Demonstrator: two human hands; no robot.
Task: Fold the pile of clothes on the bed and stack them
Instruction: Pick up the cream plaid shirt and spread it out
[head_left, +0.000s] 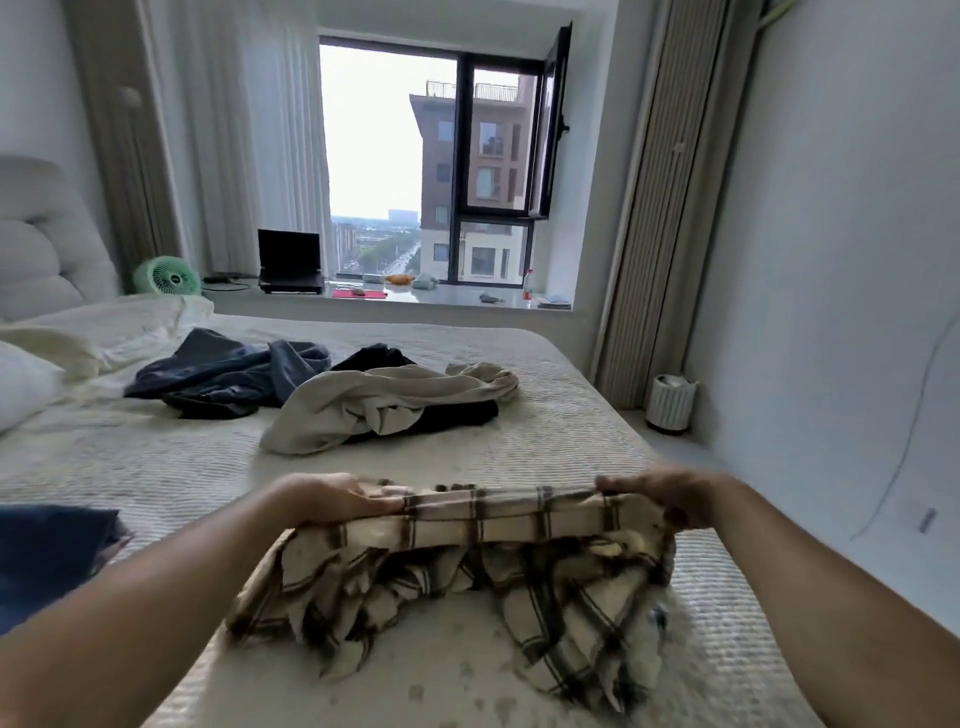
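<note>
A cream and brown plaid garment (467, 582) hangs bunched just above the near part of the bed (156, 457). My left hand (332, 496) pinches its upper edge on the left, and my right hand (670, 493) grips the same edge on the right, stretching it taut between them. Farther back lies a cream garment (384, 405) draped over a black one (447, 418). A dark blue garment (228, 371) is crumpled to the left of those. At the left edge, close to me, sits a blue piece of clothing (47, 551).
Pillows (26, 379) and a padded headboard (41, 244) are at the left. Beyond the bed, a window ledge holds a green fan (167, 278), a laptop (290, 262) and small items. A white bin (671, 402) stands on the floor at the right by the wall.
</note>
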